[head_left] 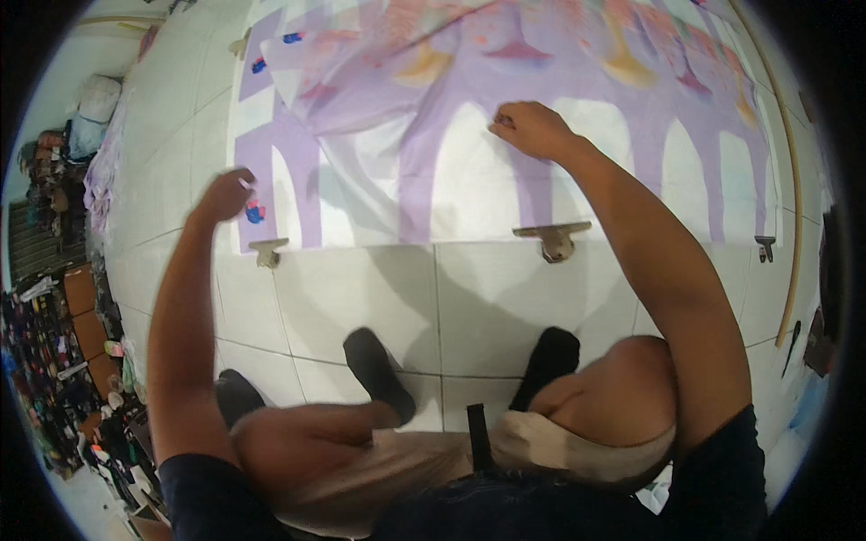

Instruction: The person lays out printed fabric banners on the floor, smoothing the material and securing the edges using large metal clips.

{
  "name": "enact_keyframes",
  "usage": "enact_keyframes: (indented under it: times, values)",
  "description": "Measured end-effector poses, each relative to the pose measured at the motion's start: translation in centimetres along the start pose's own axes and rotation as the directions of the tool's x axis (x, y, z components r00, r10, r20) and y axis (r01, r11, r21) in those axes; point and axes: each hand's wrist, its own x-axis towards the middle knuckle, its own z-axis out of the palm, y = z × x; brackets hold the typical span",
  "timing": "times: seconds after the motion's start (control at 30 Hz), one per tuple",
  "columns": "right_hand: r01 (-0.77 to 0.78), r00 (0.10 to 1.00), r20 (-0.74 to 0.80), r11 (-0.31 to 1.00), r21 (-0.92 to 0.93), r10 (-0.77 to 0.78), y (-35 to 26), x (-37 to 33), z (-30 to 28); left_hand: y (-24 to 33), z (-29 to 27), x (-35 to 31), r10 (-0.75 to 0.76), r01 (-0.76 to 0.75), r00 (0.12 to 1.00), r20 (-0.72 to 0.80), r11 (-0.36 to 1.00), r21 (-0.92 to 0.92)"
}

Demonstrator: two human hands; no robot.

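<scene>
A large cloth [469, 171] printed with lilac drips and goblet-like shapes in pink and yellow lies over a similar sheet [254, 171] on the floor. Creases run across its left part. My right hand [537, 131] is closed just above the middle of the cloth; something small and dark shows at its fingertips, too small to name. At the sheet's left edge hovers my left hand [225, 194], its fingers loosely curled and apart, beside a small blue-and-pink patch [255, 213]. Metal bulldog clips [268, 252] grip the near edge, one wide clip [557, 245] at the middle.
A black clip [765, 248] sits at the near right corner, another clip [239, 45] at the far left. Beyond the right edge lies a long wooden stick [796, 198]. Cluttered goods [68, 370] line the left side. My feet [374, 370] rest on white tiles.
</scene>
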Motion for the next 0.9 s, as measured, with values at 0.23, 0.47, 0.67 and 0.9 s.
enact_keyframes:
  times: [0.23,0.47,0.67,0.9]
  values:
    - [-0.161,0.984,0.053,0.979,-0.127,0.169,3.7,-3.7,-3.0,5.2,8.8,7.1,-0.137,0.231,0.970,0.200,0.770,-0.595]
    - [-0.159,0.977,0.091,0.948,-0.277,0.191,5.0,-9.7,-1.3,4.7,12.0,14.9,-0.030,0.153,0.988,0.152,0.012,-0.988]
    - [-0.279,0.933,0.104,0.875,-0.396,0.344,5.3,-15.0,-3.3,9.4,11.2,19.1,0.147,-0.024,0.985,-0.094,-0.417,-0.909]
    - [-0.309,0.908,0.147,0.864,-0.399,0.393,3.2,-16.1,-2.9,5.4,8.2,17.8,0.185,-0.047,0.975,-0.126,-0.381,-0.924]
